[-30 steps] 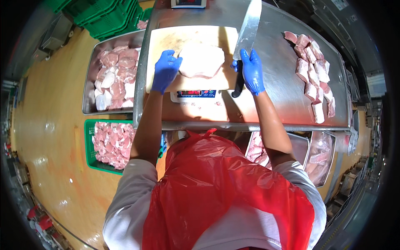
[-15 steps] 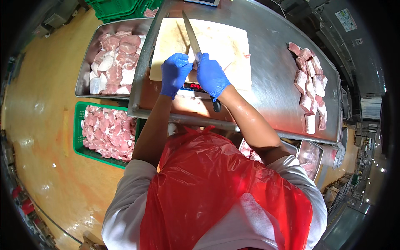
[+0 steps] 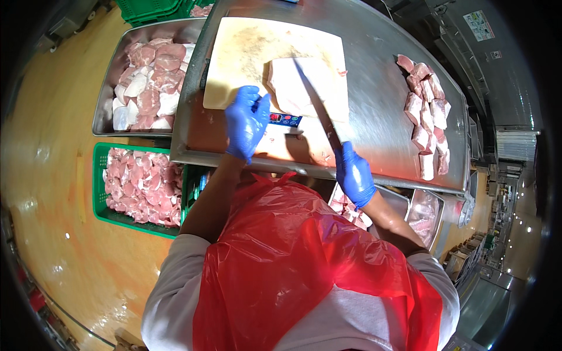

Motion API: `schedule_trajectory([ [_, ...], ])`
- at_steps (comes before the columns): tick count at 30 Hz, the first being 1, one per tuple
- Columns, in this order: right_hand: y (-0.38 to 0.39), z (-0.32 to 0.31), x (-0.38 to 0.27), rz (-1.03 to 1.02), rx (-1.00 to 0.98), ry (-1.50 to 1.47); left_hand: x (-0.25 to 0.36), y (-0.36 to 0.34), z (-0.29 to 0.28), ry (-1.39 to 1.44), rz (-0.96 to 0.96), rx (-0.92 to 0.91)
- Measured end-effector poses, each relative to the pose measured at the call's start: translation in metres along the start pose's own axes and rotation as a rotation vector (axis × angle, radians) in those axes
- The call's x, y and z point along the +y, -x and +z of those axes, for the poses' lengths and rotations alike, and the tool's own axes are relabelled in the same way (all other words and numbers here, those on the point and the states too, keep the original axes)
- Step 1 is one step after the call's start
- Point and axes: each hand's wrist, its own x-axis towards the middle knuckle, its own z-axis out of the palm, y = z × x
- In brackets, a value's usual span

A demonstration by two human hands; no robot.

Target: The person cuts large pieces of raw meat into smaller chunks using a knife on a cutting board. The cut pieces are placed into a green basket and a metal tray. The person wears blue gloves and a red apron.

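Note:
A pale slab of meat (image 3: 288, 88) lies on the white cutting board (image 3: 240, 50), near its front right part. My right hand (image 3: 355, 175), in a blue glove, is closed round the handle of a long knife (image 3: 321, 111). The blade points away to the upper left, its tip over the slab; whether it touches cannot be told. My left hand (image 3: 246, 126), also gloved in blue, is at the board's front left edge. Its fingers are bent, thumb apart, with nothing seen between them. A digital display (image 3: 283, 119) shows at the board's near edge.
The steel table (image 3: 374, 111) carries rows of cut meat pieces (image 3: 426, 114) at right. On the left stand a steel tub (image 3: 100, 114) of meat slabs and a green crate (image 3: 99, 193) of smaller pieces. Below the table's front edge, steel trays (image 3: 442, 225) hold more meat.
My right hand has drawn the knife back toward me and to the right, off the board's middle. My left hand has moved slightly nearer and its fingers have loosened. The slab shows more fully.

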Motion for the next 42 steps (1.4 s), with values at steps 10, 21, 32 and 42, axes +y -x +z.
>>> schedule_trajectory([
  [10, -0.062, 0.047, 0.0, 0.122, 0.078, 0.003, -0.007, 0.009, 0.05, -0.053, -0.128, 0.11],
  [21, -0.1, 0.037, -0.015, -0.068, 0.028, 0.093, 0.002, 0.024, 0.048, 0.267, -0.347, 0.196],
  [32, -0.106, 0.036, -0.028, -0.036, -0.135, 0.116, 0.007, 0.022, 0.053, 0.227, -0.343, 0.197],
  [42, -0.005, -0.026, 0.071, 0.017, -0.4, 0.366, -0.014, 0.017, -0.001, -0.226, -0.197, 0.243],
])
